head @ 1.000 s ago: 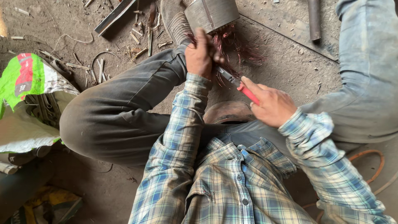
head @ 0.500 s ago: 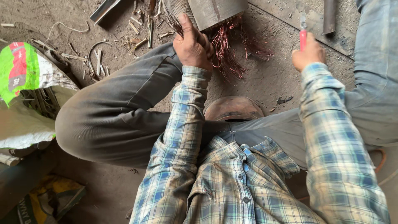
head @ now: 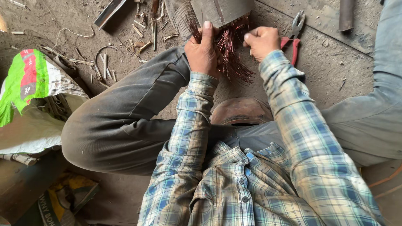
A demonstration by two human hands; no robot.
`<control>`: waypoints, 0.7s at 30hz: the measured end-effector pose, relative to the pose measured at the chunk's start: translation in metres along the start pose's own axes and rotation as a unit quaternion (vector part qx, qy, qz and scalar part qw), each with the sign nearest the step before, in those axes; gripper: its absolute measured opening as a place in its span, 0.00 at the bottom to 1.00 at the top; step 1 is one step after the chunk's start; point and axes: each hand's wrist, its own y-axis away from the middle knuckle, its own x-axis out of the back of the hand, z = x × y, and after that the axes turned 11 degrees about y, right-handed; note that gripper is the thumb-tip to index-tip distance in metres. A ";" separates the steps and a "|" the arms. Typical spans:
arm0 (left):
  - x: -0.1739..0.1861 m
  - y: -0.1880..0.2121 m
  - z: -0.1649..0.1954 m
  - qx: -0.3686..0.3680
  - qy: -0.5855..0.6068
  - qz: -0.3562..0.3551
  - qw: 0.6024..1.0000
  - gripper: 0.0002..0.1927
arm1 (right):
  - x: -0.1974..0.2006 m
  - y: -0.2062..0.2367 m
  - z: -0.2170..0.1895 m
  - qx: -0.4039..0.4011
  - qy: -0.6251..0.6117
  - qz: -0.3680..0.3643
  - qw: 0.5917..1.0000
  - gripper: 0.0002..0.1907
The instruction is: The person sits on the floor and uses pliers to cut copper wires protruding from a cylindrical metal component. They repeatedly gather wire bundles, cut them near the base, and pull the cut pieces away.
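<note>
Copper wire bundle (head: 229, 54) top centre, hanging from grey metal motor core (head: 222, 10). Left hand (head: 204, 52) fingers clamp strands to steady; right hand (head: 261, 41) fingers pinching, probably wire. Red-handled pliers (head: 294, 35) lie aside on floor (head: 326, 71).

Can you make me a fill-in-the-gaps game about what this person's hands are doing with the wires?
1. Both hands grip a bundle of thin ____-coloured wires.
2. The pliers with red handles lie on the ____, beside the right hand.
3. The left hand points its thumb ____, toward the grey metal block.
4. The person's shirt sleeves have a ____ pattern.

Missing words: copper; ground; up; checked
</note>
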 end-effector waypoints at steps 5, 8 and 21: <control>0.004 -0.009 -0.014 -0.008 -0.080 0.008 0.997 0.21 | 0.045 0.051 0.018 -0.042 -0.053 -0.007 0.998 0.04; 0.003 0.000 -0.014 0.039 -0.209 -0.024 0.977 0.25 | 0.060 0.079 0.021 -0.004 -0.147 0.044 0.988 0.03; 0.009 0.002 0.010 -0.030 -0.108 -0.055 0.992 0.20 | 0.039 0.065 0.041 0.177 0.011 0.237 0.955 0.08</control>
